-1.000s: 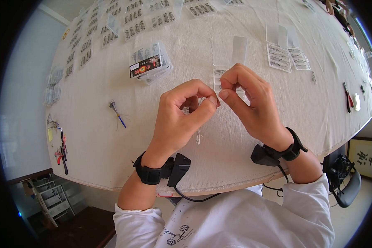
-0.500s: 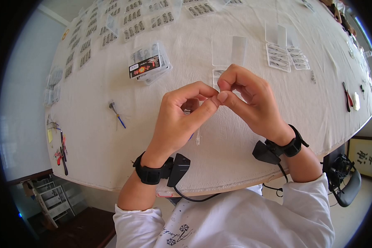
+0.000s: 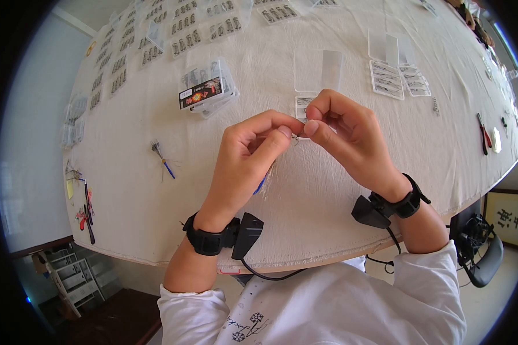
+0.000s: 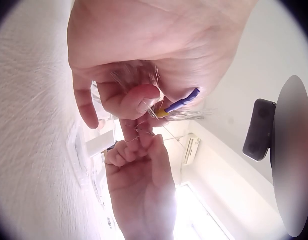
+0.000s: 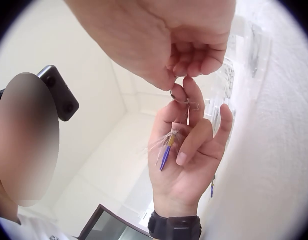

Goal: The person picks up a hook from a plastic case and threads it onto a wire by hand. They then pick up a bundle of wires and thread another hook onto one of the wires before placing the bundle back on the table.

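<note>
The left hand [image 3: 244,155] has curled fingers round a bundle of fine wires with a blue and yellow end [image 4: 183,101], lying against the palm. Its thumb and index fingertips meet at a small curved metal hook [image 5: 194,105]. From the other side, the right hand [image 3: 357,141] pinches this piece between thumb and index finger, other fingers curled in. Both hands' fingertips nearly touch above the cloth, in front of a partly hidden clear box [image 3: 302,103]. Exactly how thin wire or line runs between the fingertips cannot be told.
Stacked clear boxes with a black label [image 3: 201,93] stand behind the left hand. Another blue-ended bundle [image 3: 164,159] lies to the left. Open boxes [image 3: 387,80] and red-handled pliers [image 3: 484,135] are at the right; rows of filled trays [image 3: 187,42] line the back left.
The left thumb has drawn back left from the right fingertips, and the small hook now shows between the hands. The blue end of the held bundle has come into view below the left hand.
</note>
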A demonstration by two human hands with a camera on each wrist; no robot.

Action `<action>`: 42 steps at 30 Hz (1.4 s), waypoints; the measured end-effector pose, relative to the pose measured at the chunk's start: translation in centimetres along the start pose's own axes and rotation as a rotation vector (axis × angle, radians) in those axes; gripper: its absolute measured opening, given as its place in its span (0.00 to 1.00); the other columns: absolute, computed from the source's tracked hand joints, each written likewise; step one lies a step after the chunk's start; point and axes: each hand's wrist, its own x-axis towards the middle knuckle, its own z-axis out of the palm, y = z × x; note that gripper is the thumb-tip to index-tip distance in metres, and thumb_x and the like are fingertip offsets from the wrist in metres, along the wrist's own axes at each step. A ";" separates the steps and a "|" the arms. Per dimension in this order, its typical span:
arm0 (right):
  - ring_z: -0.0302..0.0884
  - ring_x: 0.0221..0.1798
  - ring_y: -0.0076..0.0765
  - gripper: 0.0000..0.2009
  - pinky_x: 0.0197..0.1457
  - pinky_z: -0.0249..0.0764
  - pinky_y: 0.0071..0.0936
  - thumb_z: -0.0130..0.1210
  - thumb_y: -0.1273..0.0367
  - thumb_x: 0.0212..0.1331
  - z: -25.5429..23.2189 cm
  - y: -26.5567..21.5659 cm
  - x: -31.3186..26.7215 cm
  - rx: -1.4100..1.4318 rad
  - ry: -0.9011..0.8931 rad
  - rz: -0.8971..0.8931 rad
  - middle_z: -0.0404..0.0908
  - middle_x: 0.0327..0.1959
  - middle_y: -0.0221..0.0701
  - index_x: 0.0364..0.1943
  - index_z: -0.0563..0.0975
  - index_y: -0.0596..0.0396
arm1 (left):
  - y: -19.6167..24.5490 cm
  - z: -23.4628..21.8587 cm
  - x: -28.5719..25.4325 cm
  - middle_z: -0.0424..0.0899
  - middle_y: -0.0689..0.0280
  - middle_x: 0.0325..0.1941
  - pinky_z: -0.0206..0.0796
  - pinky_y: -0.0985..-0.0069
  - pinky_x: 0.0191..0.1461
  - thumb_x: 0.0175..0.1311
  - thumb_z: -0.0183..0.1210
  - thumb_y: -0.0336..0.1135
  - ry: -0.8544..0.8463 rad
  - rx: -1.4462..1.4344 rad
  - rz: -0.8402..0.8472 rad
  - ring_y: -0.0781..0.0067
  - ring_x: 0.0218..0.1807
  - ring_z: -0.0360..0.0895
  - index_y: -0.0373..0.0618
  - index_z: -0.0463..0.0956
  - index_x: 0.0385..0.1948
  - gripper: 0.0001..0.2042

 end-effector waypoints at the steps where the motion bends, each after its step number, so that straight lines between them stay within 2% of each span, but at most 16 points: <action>1: 0.68 0.32 0.18 0.06 0.38 0.68 0.20 0.58 0.71 0.63 0.1 -0.1 0.0 0.029 -0.001 0.023 0.77 0.29 0.24 0.34 0.75 0.59 | -0.2 0.1 0.1 0.83 0.72 0.31 0.51 0.90 0.25 0.69 0.51 0.33 -0.006 -0.006 0.035 0.95 0.23 0.61 0.40 0.81 0.41 0.10; 2: 0.68 0.33 0.17 0.06 0.38 0.68 0.19 0.58 0.71 0.63 0.1 -0.2 0.0 0.057 -0.003 0.047 0.77 0.29 0.24 0.34 0.75 0.60 | -0.3 0.2 0.2 0.85 0.69 0.33 0.51 0.90 0.24 0.70 0.51 0.35 -0.012 -0.013 0.070 0.95 0.22 0.61 0.41 0.81 0.41 0.11; 7: 0.68 0.33 0.17 0.06 0.38 0.68 0.19 0.58 0.71 0.64 0.0 -0.3 0.0 0.036 -0.002 0.056 0.76 0.29 0.23 0.34 0.75 0.60 | -0.2 0.4 0.3 0.86 0.65 0.34 0.50 0.89 0.24 0.71 0.50 0.36 -0.048 -0.056 0.039 0.96 0.22 0.62 0.40 0.79 0.43 0.11; 11: 0.68 0.33 0.17 0.05 0.38 0.68 0.19 0.57 0.72 0.63 0.0 -0.1 0.0 0.035 0.017 0.043 0.76 0.29 0.23 0.34 0.75 0.60 | 0.3 0.3 0.3 0.86 0.63 0.34 0.61 0.89 0.31 0.70 0.52 0.34 -0.075 -0.046 0.012 0.92 0.26 0.73 0.38 0.78 0.43 0.10; 14: 0.67 0.33 0.17 0.05 0.38 0.68 0.19 0.57 0.72 0.63 0.0 -0.3 0.0 0.015 0.022 0.045 0.76 0.29 0.23 0.34 0.75 0.60 | -0.5 0.4 0.3 0.86 0.63 0.35 0.70 0.85 0.42 0.69 0.54 0.32 -0.057 -0.079 0.023 0.82 0.34 0.82 0.37 0.78 0.42 0.08; 17: 0.68 0.32 0.18 0.05 0.38 0.68 0.20 0.57 0.73 0.63 0.0 -0.3 0.0 -0.023 0.035 0.038 0.76 0.29 0.25 0.34 0.75 0.60 | -0.2 0.1 0.3 0.86 0.63 0.34 0.73 0.79 0.49 0.68 0.56 0.30 -0.084 -0.034 -0.007 0.72 0.41 0.86 0.37 0.78 0.41 0.07; 23: 0.69 0.31 0.27 0.04 0.36 0.68 0.25 0.58 0.75 0.60 0.3 -0.1 0.0 -0.149 0.078 -0.101 0.75 0.27 0.30 0.33 0.74 0.59 | -0.3 0.2 0.2 0.85 0.65 0.35 0.73 0.80 0.47 0.69 0.55 0.30 -0.065 -0.049 0.012 0.73 0.39 0.85 0.37 0.79 0.40 0.07; 26: 0.69 0.30 0.28 0.05 0.36 0.68 0.25 0.59 0.76 0.59 0.4 -0.2 -0.1 -0.167 0.091 -0.113 0.75 0.27 0.31 0.33 0.73 0.59 | -0.2 0.2 0.2 0.84 0.65 0.35 0.73 0.80 0.47 0.69 0.55 0.29 -0.065 -0.047 0.015 0.73 0.39 0.85 0.36 0.79 0.39 0.06; 42: 0.70 0.30 0.27 0.05 0.37 0.69 0.24 0.59 0.77 0.58 0.5 -0.2 -0.1 -0.165 0.122 -0.144 0.75 0.28 0.30 0.33 0.73 0.60 | 0.1 0.2 0.1 0.84 0.65 0.34 0.74 0.79 0.47 0.68 0.55 0.29 -0.058 -0.052 0.021 0.74 0.38 0.85 0.37 0.79 0.38 0.06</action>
